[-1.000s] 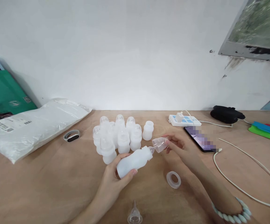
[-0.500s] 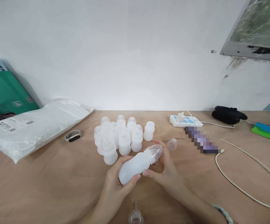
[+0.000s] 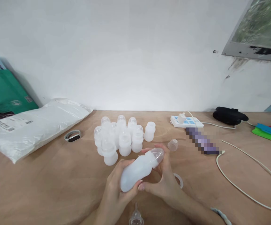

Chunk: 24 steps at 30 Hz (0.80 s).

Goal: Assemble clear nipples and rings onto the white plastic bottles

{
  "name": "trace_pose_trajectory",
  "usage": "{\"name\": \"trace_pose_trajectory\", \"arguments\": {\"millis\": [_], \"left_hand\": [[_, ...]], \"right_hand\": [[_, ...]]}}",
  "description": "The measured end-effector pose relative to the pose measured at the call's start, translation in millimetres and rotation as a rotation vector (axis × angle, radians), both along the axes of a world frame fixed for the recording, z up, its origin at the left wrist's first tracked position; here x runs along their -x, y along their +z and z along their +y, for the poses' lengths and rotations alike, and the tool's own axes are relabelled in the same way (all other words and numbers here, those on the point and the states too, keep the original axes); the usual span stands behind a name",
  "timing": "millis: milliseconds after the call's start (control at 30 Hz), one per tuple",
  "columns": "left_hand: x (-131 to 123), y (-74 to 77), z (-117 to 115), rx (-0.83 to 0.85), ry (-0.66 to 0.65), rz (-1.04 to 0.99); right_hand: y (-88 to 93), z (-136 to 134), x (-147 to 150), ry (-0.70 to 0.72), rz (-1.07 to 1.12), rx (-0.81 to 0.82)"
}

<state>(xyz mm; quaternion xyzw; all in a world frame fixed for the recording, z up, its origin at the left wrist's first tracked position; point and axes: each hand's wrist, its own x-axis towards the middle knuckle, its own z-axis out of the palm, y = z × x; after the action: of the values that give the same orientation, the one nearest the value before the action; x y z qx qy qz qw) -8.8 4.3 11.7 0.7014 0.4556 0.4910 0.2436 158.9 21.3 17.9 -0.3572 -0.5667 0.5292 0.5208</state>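
A milky white bottle (image 3: 136, 171) with a clear domed cap (image 3: 158, 155) lies tilted between my hands, its cap end up and to the right. My left hand (image 3: 119, 181) is wrapped round the lower body. Fingers of my right hand (image 3: 165, 178) curl behind the neck and cap, its thumb close to the bottle's underside. Several capped white bottles (image 3: 125, 143) stand grouped just beyond. An uncapped bottle (image 3: 149, 131) stands to their right. A loose clear cap (image 3: 173, 145) lies beyond my right hand, and a translucent ring (image 3: 179, 181) beside it. A clear nipple-shaped piece (image 3: 136, 217) sits near the front edge.
At the left are a white plastic package (image 3: 37, 126), a green bag (image 3: 7, 90) and a wristband (image 3: 72, 137). On the right lie a power strip (image 3: 196, 122), a pixelated phone (image 3: 203, 142), a looped cable (image 3: 243, 195), a black case (image 3: 229, 116) and coloured sheets (image 3: 268, 132).
The bottle and both hands have shifted slightly down. My right fingers have moved along the cap and neck. The translucent ring, hidden before, now shows beside my right hand.
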Motion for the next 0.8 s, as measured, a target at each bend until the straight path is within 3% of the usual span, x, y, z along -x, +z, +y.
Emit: {"name": "trace_pose_trajectory", "arguments": {"millis": [167,333,533,667,800], "left_hand": [[0.4,-2.4,-0.1,0.119,-0.076,-0.01],[1.7,-16.1,1.2,0.285,-0.173,0.11],[3.6,-28.1,5.4,0.303,-0.171,0.219],[4.0,-32.8,5.6,0.283,-0.173,0.256],[2.7,-33.1,5.0,0.264,-0.174,0.283]], "right_hand": [[3.5,0.0,-7.2,-0.024,-0.087,-0.022],[13.3,11.6,-24.9,-0.093,-0.306,-0.023],[-0.8,40.7,-49.7,-0.413,-0.739,-0.216],[-8.7,53.9,-50.3,-0.459,-0.993,-0.335],[-5.8,65.9,-44.2,-0.431,-1.097,-0.377]]}}
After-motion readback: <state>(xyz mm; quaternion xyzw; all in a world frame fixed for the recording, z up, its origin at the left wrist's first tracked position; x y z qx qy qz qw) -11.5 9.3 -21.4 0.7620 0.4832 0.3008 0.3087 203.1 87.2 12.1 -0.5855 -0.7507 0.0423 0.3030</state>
